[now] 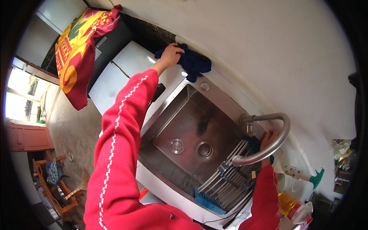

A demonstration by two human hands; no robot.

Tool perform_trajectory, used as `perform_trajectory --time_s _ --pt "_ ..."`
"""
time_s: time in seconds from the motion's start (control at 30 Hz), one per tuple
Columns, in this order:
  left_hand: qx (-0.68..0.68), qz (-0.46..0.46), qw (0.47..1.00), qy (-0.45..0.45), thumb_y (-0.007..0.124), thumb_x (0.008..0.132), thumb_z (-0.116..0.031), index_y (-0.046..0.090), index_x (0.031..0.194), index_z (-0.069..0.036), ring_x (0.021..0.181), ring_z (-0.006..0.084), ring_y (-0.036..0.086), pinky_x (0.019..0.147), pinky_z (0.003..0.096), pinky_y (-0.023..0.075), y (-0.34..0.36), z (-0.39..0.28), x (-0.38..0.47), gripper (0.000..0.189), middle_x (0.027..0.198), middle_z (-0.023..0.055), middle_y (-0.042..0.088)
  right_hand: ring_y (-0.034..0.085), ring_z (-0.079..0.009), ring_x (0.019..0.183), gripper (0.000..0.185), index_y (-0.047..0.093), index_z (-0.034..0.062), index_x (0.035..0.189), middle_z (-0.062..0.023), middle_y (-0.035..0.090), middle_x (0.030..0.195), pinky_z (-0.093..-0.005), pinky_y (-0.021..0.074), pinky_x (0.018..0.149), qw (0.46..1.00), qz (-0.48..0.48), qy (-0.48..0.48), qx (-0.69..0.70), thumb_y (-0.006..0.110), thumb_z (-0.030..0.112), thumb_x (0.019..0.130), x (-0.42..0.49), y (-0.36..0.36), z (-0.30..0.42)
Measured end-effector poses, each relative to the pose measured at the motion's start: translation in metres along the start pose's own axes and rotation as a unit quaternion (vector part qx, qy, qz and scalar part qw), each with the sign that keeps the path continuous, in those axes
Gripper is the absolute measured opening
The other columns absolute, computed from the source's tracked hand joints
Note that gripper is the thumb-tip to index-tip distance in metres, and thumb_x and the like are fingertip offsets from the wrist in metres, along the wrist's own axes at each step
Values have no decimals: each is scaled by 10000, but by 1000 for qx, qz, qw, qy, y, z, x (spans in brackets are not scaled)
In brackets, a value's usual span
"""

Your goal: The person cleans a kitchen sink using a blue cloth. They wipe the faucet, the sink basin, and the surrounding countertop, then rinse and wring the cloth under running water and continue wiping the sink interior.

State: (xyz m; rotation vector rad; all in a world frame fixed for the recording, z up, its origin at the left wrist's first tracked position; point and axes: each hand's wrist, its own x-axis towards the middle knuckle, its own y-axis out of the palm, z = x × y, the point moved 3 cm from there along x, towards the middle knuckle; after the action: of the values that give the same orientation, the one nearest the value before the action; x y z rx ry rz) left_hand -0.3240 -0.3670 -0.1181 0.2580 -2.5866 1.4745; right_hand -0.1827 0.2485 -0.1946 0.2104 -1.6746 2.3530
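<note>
My left hand (172, 54) is on a bunched dark blue cloth (197, 61), its fingers curled over the fabric. The cloth lies on the counter strip behind the far left corner of the stainless steel sink (175, 123), against the wall. My right hand (268, 140) is at the sink's right side, partly behind the curved faucet (283, 129). A dark cloth-like thing (252, 143) shows beside its fingers; whether they grip it is hidden. A metal rod rack with blue ends (222, 178) lies over the sink's right part. A dark scrubbing pad or patch (203, 125) is in the basin.
A green-topped spray bottle (302, 175) and a bottle of yellow oil (289, 204) stand at the right. A red and yellow patterned cloth (73, 54) drapes over a black appliance (110, 43) at the left. A wooden rack (54, 187) and a broom (79, 185) are on the floor side.
</note>
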Motion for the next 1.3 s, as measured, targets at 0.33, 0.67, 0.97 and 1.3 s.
perform_trajectory --time_s 0.33,0.67,0.97,1.3 --pt "164 100 980 47 670 828 -373 512 1315 -226 1216 459 400 911 594 442 2 -35 -27 533 1360 165 428 555 -388 917 111 575 18 952 -191 584 933 -481 433 813 987 -81 -120 75 528 97 890 4 -33 54" --pt "162 171 961 142 749 758 -137 542 1274 -208 1159 403 446 980 466 435 -77 -23 -215 560 1363 175 430 526 -411 1073 334 578 44 1173 -205 579 1127 -481 410 957 989 -76 -129 -18 574 206 881 17 4 -8" --pt "162 115 976 84 765 695 -78 570 1220 -200 1117 413 467 949 472 458 -124 -4 -358 573 1314 154 463 557 -379 1014 208 613 83 1064 -160 616 1049 -469 442 885 987 -77 -136 -31 539 212 918 23 2 -2" --pt "153 103 980 -74 776 720 -256 551 1285 -153 1240 421 396 1059 491 356 -152 11 -448 617 1398 209 404 618 -187 877 182 639 25 1035 -95 661 933 -306 482 815 962 130 -7 241 576 136 904 -61 -95 44"
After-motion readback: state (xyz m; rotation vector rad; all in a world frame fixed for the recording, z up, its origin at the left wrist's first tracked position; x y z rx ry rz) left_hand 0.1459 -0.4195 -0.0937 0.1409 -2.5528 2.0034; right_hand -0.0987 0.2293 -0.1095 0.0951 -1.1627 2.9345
